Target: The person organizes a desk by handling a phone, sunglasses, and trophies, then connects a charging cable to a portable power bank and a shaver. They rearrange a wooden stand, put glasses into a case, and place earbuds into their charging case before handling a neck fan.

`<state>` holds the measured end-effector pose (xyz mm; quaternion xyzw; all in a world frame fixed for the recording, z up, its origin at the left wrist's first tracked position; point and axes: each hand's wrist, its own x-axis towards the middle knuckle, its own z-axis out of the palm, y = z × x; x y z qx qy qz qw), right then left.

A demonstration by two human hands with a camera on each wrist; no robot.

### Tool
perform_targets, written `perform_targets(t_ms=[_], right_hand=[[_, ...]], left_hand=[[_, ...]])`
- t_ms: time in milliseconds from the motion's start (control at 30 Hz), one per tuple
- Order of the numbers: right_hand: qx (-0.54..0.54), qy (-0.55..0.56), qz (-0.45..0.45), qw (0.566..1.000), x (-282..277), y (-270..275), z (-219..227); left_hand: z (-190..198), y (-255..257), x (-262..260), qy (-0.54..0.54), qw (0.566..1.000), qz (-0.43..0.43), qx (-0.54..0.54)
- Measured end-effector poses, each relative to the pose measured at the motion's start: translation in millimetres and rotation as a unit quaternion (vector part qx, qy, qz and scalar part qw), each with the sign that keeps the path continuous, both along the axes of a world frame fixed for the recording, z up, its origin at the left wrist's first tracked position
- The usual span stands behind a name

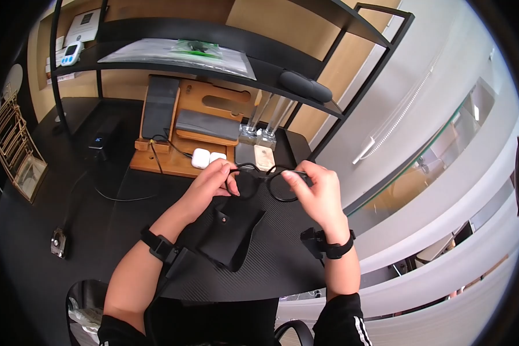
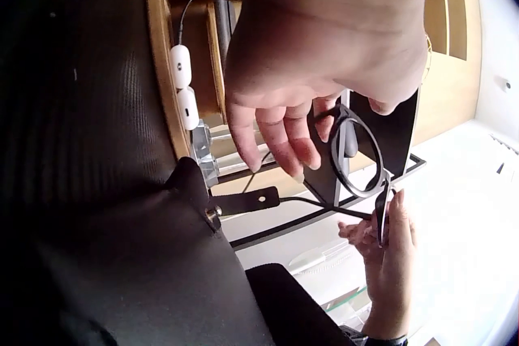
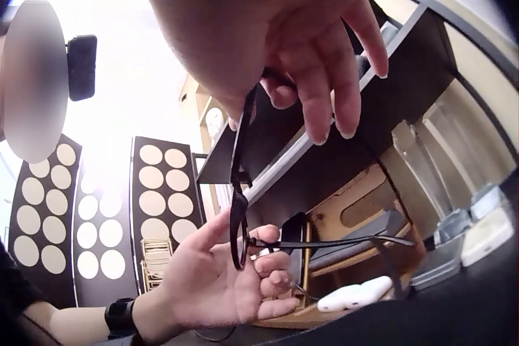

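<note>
Big stuff first: I had the black shelf unit [image 1: 274,66] spanning the back, a clear bag [image 1: 155,53] lying flat on its board, and a dark rounded object [image 1: 305,86] near its right end. Below it spread the black desk [image 1: 294,254], textured in front. The wooden organizer [image 1: 141,161] sat under the shelf, with clear upright stands [image 1: 265,112] just to its right.

Down in front, the black pouch [image 1: 228,236] lay on the desk between the forearms, its metal snap showing. And the hands, here was the action! I saw the left hand [image 1: 210,181] pinching the black-rimmed glasses [image 1: 281,200] at the left end of the frame, its other fingers loosely bent. The right hand [image 1: 319,193] had the opposite end, thumb and fingers closed on it, the remaining fingers spread apart in the right wrist view.

So the glasses hung level between both hands, up off the desk, just beyond the pouch in the head view. One temple arm stuck out from the frame, clear in the right wrist view. Smallest of all, two white cases [image 1: 200,158] sat side by side at the front of the organizer, near the left hand.
</note>
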<state>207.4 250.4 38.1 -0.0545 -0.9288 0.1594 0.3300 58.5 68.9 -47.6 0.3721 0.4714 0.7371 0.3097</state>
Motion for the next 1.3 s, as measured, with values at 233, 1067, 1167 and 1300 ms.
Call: perform_targets(t_ms=[233, 1067, 1167, 1300], right_hand=[[-0.388, -0.012, 0.016, 0.922, 53.2, 75.6, -20.5], [0.132, -0.074, -0.081, 0.985, 66.9, 55.6, -66.9], [0.149, -0.085, -0.019, 0.985, 52.3, 33.7, -68.3], [-0.160, -0.190, 0.047, 0.967, 31.9, -13.4, -53.9]], left_hand=[[-10.9, 6.0, 3.3, 0.064, 0.996, -0.019, -0.053], [-22.3, 12.1, 6.6, 0.122, 0.987, -0.056, -0.094], [-21.7, 11.7, 7.9, 0.136, 0.983, -0.050, -0.112], [-23.4, 11.7, 8.2, 0.183, 0.973, -0.059, -0.125]])
